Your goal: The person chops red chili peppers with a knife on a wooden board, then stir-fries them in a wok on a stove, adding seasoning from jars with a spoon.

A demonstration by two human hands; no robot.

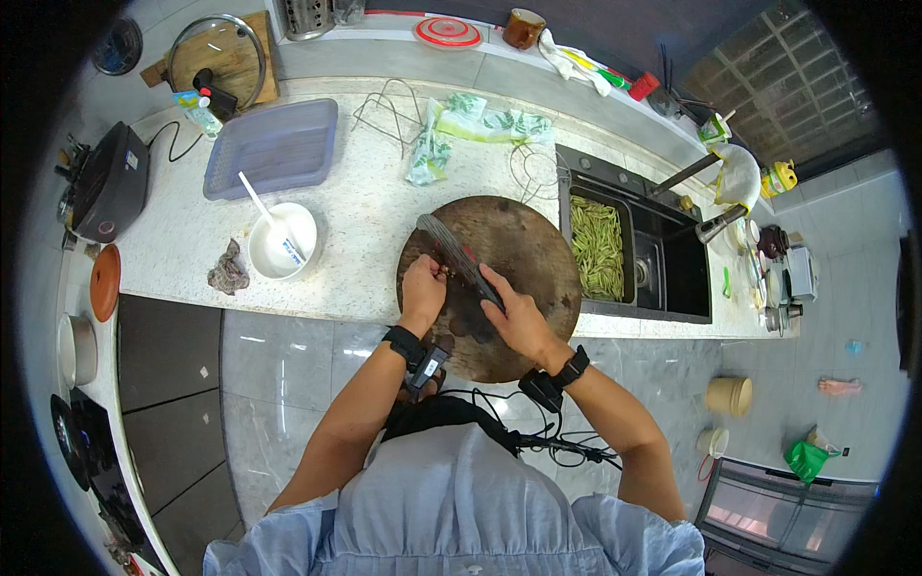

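Note:
A round wooden chopping board (pixel 533 259) lies at the counter's front edge, its near part over the edge. My right hand (pixel 524 320) is closed around the dark handle of a kitchen knife (pixel 455 252), whose patterned blade points up and left across the board. Beside the blade, my left hand (pixel 423 288) has its fingers curled at small pale bits on the board; whether it grips any of them cannot be made out. Small red pieces (pixel 468 252) show by the blade. A white bowl (pixel 276 266) with a white spoon (pixel 257 198) in it stands to the left.
Left on the counter are a crumpled cloth (pixel 228 270) and a blue-grey plastic tray (pixel 274 147). Wire racks (pixel 395 119) and a green-patterned plastic wrapper (pixel 461 122) lie behind the board. At right, the black sink (pixel 681 277) has green beans (pixel 596 248) in its left basin.

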